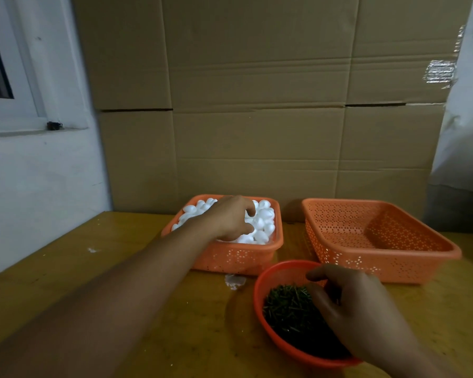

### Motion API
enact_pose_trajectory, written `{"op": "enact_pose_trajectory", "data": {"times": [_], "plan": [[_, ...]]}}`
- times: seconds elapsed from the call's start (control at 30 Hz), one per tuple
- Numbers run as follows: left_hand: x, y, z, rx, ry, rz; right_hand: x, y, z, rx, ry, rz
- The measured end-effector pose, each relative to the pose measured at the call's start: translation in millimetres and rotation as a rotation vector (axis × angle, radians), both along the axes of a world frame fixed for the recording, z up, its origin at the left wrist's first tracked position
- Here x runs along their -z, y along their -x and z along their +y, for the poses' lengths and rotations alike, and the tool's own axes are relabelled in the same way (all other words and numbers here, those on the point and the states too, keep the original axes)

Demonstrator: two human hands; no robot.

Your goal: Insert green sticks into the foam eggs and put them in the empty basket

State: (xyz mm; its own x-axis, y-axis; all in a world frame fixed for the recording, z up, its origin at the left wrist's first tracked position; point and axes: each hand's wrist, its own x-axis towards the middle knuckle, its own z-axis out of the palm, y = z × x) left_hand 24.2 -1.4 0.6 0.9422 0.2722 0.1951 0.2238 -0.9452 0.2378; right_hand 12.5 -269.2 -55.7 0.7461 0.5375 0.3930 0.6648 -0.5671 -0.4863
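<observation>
Yellow table (120, 268) against cardboard wall (257, 105) — 3 orange baskets (380, 266).

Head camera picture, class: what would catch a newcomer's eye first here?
The bright white foam eggs heaped in the orange basket at the back, with the left hand reaching into them. Nearer, the right hand dips into a round red bowl of dark green sticks; the empty basket sits at right.

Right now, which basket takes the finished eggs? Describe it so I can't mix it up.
On the yellow wooden table in front of the cardboard wall stand two square orange perforated baskets. Take the empty basket at the right. Its neighbour, the left basket, is full of white foam eggs.
</observation>
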Motion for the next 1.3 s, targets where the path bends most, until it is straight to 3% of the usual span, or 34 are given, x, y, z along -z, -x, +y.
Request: {"op": "enact_pose_trajectory", "data": {"times": [0.13, 0.43, 1.1, 1.3], "plan": [[-6, -9, -4, 0.009, -0.097, 0.157, 0, 0, 1, -0.005, 0.014, -0.004], [-16, -11, -29, 0.042, -0.219, 0.220, 2, -1, 0, -0.020, 0.030, -0.012], [-2, -21, -11, 0.096, -0.284, 0.264, 3, -4, -2, 0.018, 0.033, -0.034], [0, -25, -12, 0.062, -0.312, 0.186, 2, -5, -2, 0.016, 0.038, -0.034]]}}
